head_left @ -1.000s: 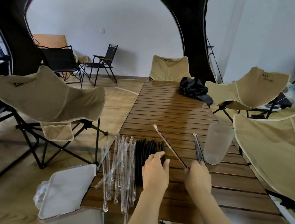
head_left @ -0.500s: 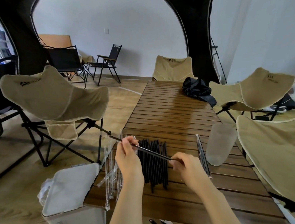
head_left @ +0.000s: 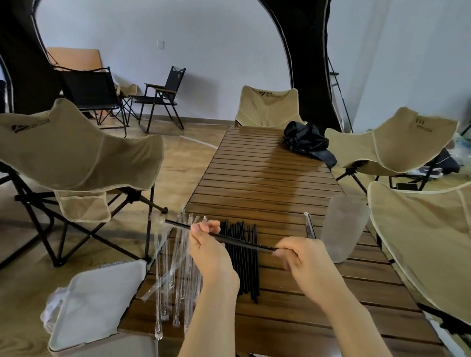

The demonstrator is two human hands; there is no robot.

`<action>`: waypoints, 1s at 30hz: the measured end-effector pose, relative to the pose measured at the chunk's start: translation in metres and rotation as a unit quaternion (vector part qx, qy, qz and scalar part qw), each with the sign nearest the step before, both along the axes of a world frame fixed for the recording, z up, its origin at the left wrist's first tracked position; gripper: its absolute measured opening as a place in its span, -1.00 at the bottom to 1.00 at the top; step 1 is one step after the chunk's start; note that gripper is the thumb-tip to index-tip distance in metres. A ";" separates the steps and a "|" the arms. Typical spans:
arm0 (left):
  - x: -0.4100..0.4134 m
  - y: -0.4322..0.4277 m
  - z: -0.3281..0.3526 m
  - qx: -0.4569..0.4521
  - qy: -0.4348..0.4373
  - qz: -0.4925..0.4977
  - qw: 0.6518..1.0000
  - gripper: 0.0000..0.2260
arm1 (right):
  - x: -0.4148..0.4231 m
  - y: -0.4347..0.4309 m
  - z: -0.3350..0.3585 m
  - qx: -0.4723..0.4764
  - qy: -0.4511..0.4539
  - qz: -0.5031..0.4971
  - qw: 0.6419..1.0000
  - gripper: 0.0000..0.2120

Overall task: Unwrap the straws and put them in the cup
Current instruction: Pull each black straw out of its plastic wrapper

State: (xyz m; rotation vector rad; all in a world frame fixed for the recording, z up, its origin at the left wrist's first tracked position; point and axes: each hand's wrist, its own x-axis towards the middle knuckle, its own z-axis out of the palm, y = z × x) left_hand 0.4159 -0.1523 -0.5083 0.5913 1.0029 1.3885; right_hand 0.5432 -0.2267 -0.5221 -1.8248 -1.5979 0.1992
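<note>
I hold one wrapped black straw (head_left: 242, 241) level above the wooden slat table (head_left: 271, 175). My left hand (head_left: 209, 246) pinches it near its left end, where clear wrapper sticks out. My right hand (head_left: 301, 255) grips its right end. Under my hands lies a row of several bare black straws (head_left: 248, 274). Several clear wrapped pieces (head_left: 174, 269) lie at the table's left edge. A frosted cup (head_left: 344, 225) stands to the right of my right hand, with one wrapped straw (head_left: 309, 226) lying beside it.
A white lidded bin (head_left: 98, 312) stands on the floor at the table's near left corner. Beige folding chairs (head_left: 67, 153) surround the table on the left, far end and right. A black bundle (head_left: 305, 141) lies at the table's far right.
The straw swung from upright in my right hand to level across both hands. My left hand rose off the black straws and took hold of the straw's left end.
</note>
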 end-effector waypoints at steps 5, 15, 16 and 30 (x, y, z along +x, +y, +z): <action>0.005 -0.012 0.002 0.019 0.014 -0.036 0.999 -0.66 | -0.006 0.000 0.004 0.024 -0.036 0.011 0.999 -0.65; -0.014 -0.010 0.020 0.066 -0.011 -0.021 0.998 -0.73 | 0.009 -0.002 0.008 0.033 0.049 0.019 0.998 -0.72; -0.018 -0.007 0.020 0.057 -0.026 -0.014 0.998 -0.71 | 0.009 -0.002 0.008 0.033 0.042 0.024 0.998 -0.75; 0.002 -0.013 0.011 0.023 -0.057 -0.030 0.998 -0.69 | 0.006 -0.008 0.012 0.050 0.049 0.016 0.997 -0.70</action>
